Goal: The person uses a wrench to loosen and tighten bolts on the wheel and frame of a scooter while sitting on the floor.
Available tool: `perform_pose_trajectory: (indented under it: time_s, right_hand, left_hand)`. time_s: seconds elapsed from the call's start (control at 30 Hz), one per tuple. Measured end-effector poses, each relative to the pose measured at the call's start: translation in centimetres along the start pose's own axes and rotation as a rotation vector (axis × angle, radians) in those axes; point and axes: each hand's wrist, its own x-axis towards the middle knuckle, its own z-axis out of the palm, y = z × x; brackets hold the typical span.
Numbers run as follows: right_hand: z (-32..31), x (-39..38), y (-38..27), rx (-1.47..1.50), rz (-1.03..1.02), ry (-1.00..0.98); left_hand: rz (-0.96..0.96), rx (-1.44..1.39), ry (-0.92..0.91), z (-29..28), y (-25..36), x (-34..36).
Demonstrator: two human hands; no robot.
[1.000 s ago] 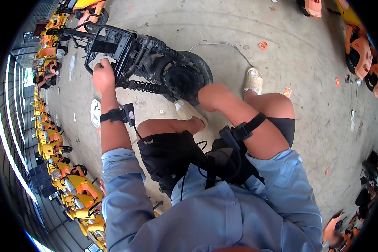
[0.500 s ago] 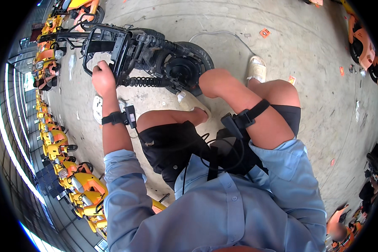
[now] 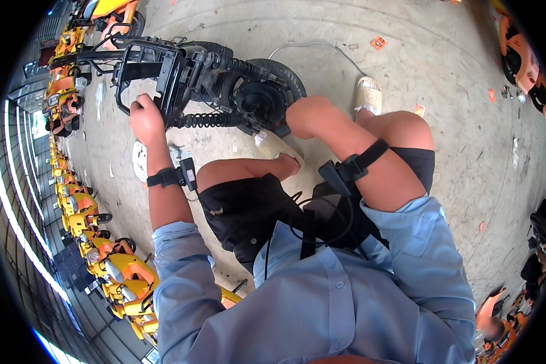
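A stripped black scooter frame (image 3: 167, 79) lies across the floor in front of me, with bare tubes, coil springs and a rear wheel (image 3: 262, 100). At its near left tube, my left hand (image 3: 147, 121) is closed in a fist around the tubing. My right hand (image 3: 309, 116) is closed too, at the near right edge of the rear tyre; the back of the hand hides its fingers and whatever they may hold. A black coil spring (image 3: 207, 120) sits between the two hands, below the frame.
My feet in pale shoes (image 3: 369, 97) rest on the concrete floor near the wheel. A grey cable (image 3: 315, 43) curves behind the tyre. Rows of yellow scooters (image 3: 127, 270) line the left side, orange ones (image 3: 523, 64) the right. Orange cards (image 3: 378, 42) are scattered about.
The view has shifted slightly. My left hand has moved a little toward me along the frame, still closed. The right hand has stayed by the tyre.
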Motion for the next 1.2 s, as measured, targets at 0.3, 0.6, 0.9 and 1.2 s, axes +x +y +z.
perform_pose_trajectory:
  time_s: [0.3,0.6,0.9,1.2]
  right_hand:
    - [-0.1,-0.5,-0.3,0.003,-0.002,-0.017]
    - [0.5,-0.8,0.0,-0.009,-0.037,0.009]
    - [0.8,-0.6,-0.3,-0.033,-0.001,-0.041]
    - [1.3,-0.2,-0.5,-0.033,-0.013,-0.031]
  left_hand:
    - [0.003,0.050,-0.003,-0.2,-0.1,0.2]
    - [0.006,0.052,-0.010,-0.3,0.0,0.0]
    - [0.003,0.075,-0.017,-0.3,0.1,-0.3]
    - [0.005,0.087,-0.004,-0.1,-0.7,-0.1]
